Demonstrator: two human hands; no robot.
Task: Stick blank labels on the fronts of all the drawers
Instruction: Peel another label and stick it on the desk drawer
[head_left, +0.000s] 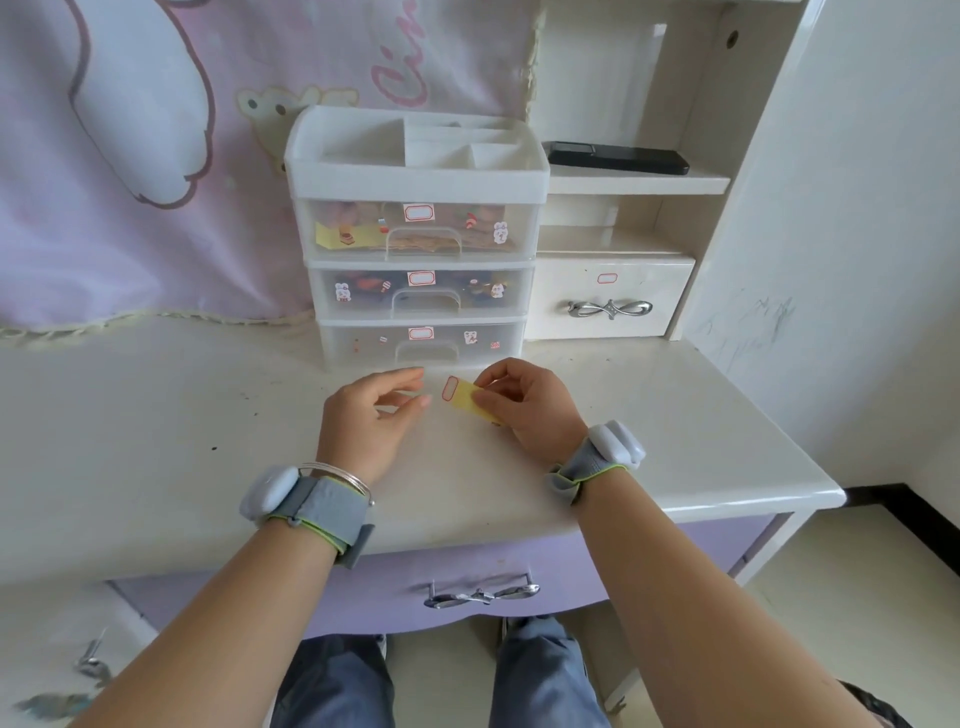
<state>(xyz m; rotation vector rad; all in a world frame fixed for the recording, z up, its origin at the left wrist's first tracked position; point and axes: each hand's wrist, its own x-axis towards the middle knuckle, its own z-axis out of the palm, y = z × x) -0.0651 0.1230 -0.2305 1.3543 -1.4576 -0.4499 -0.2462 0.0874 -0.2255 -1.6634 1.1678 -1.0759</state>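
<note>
A clear plastic drawer unit (418, 283) stands at the back of the desk with three drawers, each bearing a red-bordered blank label: top (418, 212), middle (421, 278), bottom (421, 333). The white cabinet drawer (613, 299) to its right carries a label (606, 278) too. My right hand (524, 402) pinches a yellow backing strip (465, 401) with one blank label (450, 388) at its left end. My left hand (376, 421) hovers just left of the strip, fingers apart, holding nothing. The purple desk drawer (483, 577) below the desktop shows no label.
A black phone (618, 157) lies on the shelf right of the drawer unit. A pink printed cloth (130, 156) hangs behind the desk. The white desktop (156, 431) extends left and right of my hands. My knees are under the desk.
</note>
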